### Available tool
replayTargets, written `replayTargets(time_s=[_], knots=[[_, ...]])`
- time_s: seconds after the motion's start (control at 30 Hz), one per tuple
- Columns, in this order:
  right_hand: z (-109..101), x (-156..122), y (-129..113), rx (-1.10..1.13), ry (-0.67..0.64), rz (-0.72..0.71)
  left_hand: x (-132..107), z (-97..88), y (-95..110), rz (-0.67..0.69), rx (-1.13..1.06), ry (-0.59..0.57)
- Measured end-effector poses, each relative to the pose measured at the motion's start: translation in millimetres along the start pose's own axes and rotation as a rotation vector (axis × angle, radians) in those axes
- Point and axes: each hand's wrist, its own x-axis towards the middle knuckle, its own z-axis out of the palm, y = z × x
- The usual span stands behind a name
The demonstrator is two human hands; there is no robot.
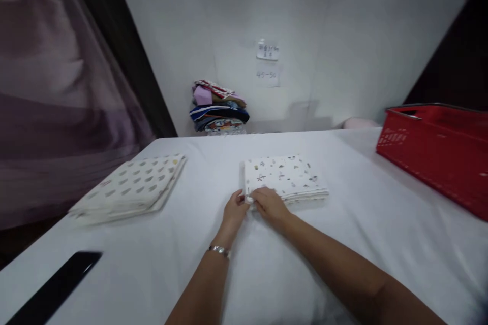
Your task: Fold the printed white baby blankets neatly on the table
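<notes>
A folded white cloth with small printed figures lies in the middle of the white table. Both hands meet at its near left corner. My left hand, a silver bracelet on its wrist, pinches the corner with curled fingers. My right hand grips the same near edge, fingers closed on the cloth. A second folded cloth, cream with grey spots, lies apart at the left.
A red plastic basket stands at the right edge. A stack of folded coloured clothes sits at the back against the white wall. A black flat object lies at the near left. A purple curtain hangs at left.
</notes>
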Motion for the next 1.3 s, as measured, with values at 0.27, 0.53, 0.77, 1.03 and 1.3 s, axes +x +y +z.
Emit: replayTargets(time_s=[0.27, 0.53, 0.77, 1.03, 1.3], knots=[[4, -2, -5, -0.134, -0.062, 0.043, 8, -1.9, 0, -0.008, -0.038, -0.006], [-41, -47, 23, -0.174, -0.056, 0.072, 2, 1.4, 5, 0.081, 0.221, 0.018], [-112, -130, 101, -0.328, 0.023, 0.305, 0, 2.3, 6, 0.099, 0.259, 0.012], [-136, -127, 132, -0.206, 0.152, 0.530, 3, 1.1, 1, 0.149, 0.287, 0.020], [-149, -104, 124, -0.377, -0.195, 0.384, -3, 3.2, 6, 0.134, 0.284, 0.024]])
